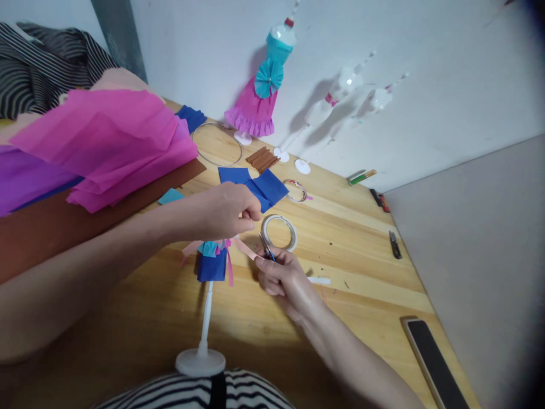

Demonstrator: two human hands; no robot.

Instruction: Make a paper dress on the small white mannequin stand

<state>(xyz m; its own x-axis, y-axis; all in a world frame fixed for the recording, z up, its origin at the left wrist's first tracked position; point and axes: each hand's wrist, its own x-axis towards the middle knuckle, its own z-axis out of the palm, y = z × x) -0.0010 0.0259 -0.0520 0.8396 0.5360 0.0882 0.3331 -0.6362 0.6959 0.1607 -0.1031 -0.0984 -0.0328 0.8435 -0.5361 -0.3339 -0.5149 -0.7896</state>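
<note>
My left hand [232, 211] is closed, with the fingers curled, just above a small paper-dressed figure; what it holds, if anything, is hidden. The figure's blue paper skirt [212, 266] and teal paper [208, 248] sit on a white stand [201, 361] with a round base, and its upper part is covered by the hand. From the figure a peach paper strip [246, 248] runs to my right hand [281, 275], which pinches its end. Small scissors [267, 249] are also in the right hand, blades pointing up.
Behind my hands lie blue paper pieces [268, 188], a tape roll [293, 233] and folded brown paper [263, 159]. Pink crepe paper [123, 142] is heaped left. A dressed bottle figure [259, 102] stands by the wall. A utility knife [395, 245] and phone [434, 360] lie right.
</note>
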